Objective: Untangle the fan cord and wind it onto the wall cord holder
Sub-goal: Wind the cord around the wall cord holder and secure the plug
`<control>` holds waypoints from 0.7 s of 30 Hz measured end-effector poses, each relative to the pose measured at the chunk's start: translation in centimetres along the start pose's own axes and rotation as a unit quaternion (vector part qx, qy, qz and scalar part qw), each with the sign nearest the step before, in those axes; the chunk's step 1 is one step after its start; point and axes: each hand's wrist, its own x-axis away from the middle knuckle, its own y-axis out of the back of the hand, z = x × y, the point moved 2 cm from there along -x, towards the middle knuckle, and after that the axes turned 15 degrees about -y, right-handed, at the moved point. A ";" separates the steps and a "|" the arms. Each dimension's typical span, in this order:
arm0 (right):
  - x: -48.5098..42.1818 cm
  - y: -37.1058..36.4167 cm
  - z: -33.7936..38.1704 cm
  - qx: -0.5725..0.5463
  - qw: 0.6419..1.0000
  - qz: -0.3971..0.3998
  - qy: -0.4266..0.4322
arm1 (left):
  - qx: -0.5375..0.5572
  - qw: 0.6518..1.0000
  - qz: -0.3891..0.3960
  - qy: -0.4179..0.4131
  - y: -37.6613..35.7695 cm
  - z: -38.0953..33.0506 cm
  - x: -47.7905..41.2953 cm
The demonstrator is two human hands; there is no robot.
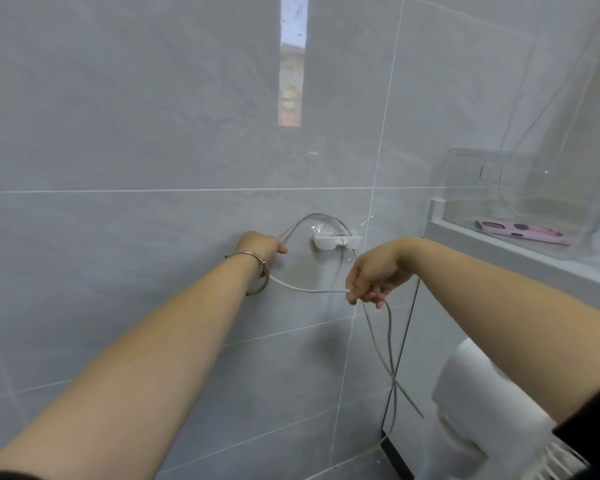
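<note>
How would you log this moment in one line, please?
left hand grips fan cord beside cord holder | right hand pinches fan cord | fan cord arcs over cord holder

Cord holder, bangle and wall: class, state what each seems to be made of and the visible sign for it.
Cord holder: probably moulded plastic, white and glossy, with rounded edges. Bangle: looks like metal, silvery and polished, thin with a bright glint. Wall: seemingly ceramic tile, grey with faint veining, slight sheen; pale grout lines divide it.
</note>
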 end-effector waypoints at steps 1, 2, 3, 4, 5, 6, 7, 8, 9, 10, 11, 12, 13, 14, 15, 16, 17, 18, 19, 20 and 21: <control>0.2 0.4 -0.2 -0.022 0.999 -0.047 0.004 | -0.026 1.000 0.007 0.006 0.6 0.4 -0.1; 0.5 0.9 -0.3 -0.050 0.994 -0.094 0.016 | -0.049 0.999 0.015 0.009 1.2 0.8 0.0; 0.8 1.5 -0.5 -0.072 0.986 -0.145 0.031 | -0.068 0.997 0.020 0.014 1.5 1.6 -0.3; 1.2 2.1 -0.6 -0.076 0.976 -0.201 0.043 | -0.093 0.995 0.023 0.016 1.8 2.3 -0.5; 1.6 2.5 -0.6 -0.063 0.963 -0.256 0.049 | -0.127 0.992 0.024 0.013 2.0 2.8 -0.4; 2.0 3.0 -0.6 -0.050 0.951 -0.302 0.052 | -0.174 0.984 0.028 0.003 2.0 3.2 -0.3; 2.4 3.3 -0.5 -0.048 0.939 -0.336 0.057 | -0.228 0.973 0.032 -0.007 2.0 3.5 -0.3; 2.7 3.6 -0.3 -0.067 0.930 -0.356 0.065 | -0.283 0.958 0.040 -0.024 2.0 3.8 -0.4; 3.0 3.9 -0.2 -0.105 0.924 -0.360 0.078 | -0.321 0.946 0.041 -0.036 1.8 4.0 -0.1; 3.2 4.1 0.0 -0.155 0.919 -0.350 0.096 | -0.347 0.936 0.046 -0.038 1.6 4.3 -0.1; 3.4 4.3 0.1 -0.204 0.915 -0.326 0.117 | -0.363 0.930 0.051 -0.039 1.3 4.6 0.1; 3.7 4.3 0.3 -0.244 0.913 -0.296 0.138 | -0.376 0.924 0.052 -0.043 1.0 5.0 0.1; 3.9 4.3 0.5 -0.273 0.910 -0.268 0.158 | -0.372 0.926 0.041 -0.044 0.6 5.4 0.3; 4.1 4.3 0.8 -0.289 0.907 -0.250 0.174 | -0.363 0.930 0.031 -0.043 0.2 5.8 0.3; 4.2 4.2 0.9 -0.296 0.905 -0.247 0.181 | -0.355 0.933 0.027 -0.041 -0.2 6.1 0.5; 4.3 4.1 1.1 -0.290 0.904 -0.259 0.176 | -0.356 0.933 0.029 -0.042 -0.6 6.4 0.6; 4.3 3.9 1.3 -0.274 0.905 -0.282 0.160 | -0.361 0.931 0.034 -0.047 -0.9 6.5 0.9; 4.4 3.7 1.4 -0.252 0.907 -0.306 0.142 | -0.374 0.925 0.040 -0.058 -1.3 6.6 1.0; 4.3 3.5 1.5 -0.232 0.908 -0.325 0.127 | -0.384 0.919 0.044 -0.077 -1.6 6.5 1.2; 4.3 3.3 1.7 -0.218 0.909 -0.335 0.118 | -0.388 0.915 0.043 -0.104 -1.8 6.3 1.3; 4.2 3.2 1.8 -0.211 0.910 -0.340 0.113 | -0.376 0.916 0.040 -0.135 -2.0 5.8 1.4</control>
